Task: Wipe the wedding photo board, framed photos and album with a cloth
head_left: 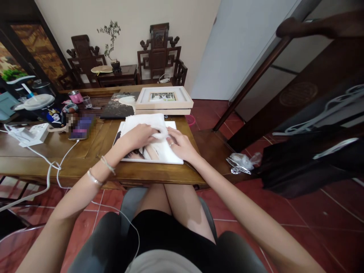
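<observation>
Wooden table (93,146), framed photo (163,98) behind white cloth (145,122), phone (81,128) left

Your arms are bare; two thin bracelets (101,171) circle your left wrist, a ring (171,144) sits on your right hand (182,146), black shorts (170,239) below.

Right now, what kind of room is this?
Probably a living room at home: carved wooden chairs along the wall, a wooden table, and a framed photo. Both hands press a white cloth on a picture.
</observation>
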A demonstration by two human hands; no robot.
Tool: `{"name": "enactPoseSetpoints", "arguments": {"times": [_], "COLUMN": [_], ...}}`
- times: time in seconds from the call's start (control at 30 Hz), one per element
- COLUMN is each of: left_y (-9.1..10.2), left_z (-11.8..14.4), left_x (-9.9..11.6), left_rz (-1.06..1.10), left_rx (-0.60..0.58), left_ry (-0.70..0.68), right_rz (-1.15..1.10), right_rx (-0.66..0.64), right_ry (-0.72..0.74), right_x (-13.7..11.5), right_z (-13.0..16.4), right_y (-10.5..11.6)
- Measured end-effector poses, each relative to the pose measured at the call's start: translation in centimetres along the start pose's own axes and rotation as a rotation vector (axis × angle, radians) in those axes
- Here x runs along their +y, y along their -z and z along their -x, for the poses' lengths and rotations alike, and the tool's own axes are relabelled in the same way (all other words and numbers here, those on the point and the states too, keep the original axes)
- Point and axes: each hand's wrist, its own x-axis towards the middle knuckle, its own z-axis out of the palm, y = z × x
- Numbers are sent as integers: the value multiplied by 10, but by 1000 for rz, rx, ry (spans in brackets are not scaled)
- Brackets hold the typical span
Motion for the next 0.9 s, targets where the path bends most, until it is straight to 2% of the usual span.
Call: {"name": "enactPoseSetpoints", "arguments": {"times": [0.13, 0.23, 0.3, 0.37, 0.5, 0.63, 0.77, 0.9], "left_y": [10, 9, 6, 1, -14, -29, -32, -22], "left_z": [45, 55, 44, 21, -26, -42, -22, 24], "left_x": [33, 37, 25, 6, -31, -39, -22, 11], "left_rz": [-15, -12, -8, -9, 14, -1, -27, -35], "left_rx": [-48, -59, -74, -62, 52, 141, 102, 23], "left_ry": [-30, 3, 41, 70, 35, 26, 20, -63], "right_rz": [4, 3, 2, 4, 18, 23, 25, 32], "right_rx": [10, 15, 13, 11, 15, 8, 5, 12], "right_ry": [-11, -15, -14, -12, -14, -27, -19, -21], "right_x": [3, 4, 4, 4, 1, 0, 1, 0], "right_z": [0, 1, 1, 1, 2, 3, 2, 1], "right_y": [-1, -2, -2, -2, -1, 0, 0, -1]}}
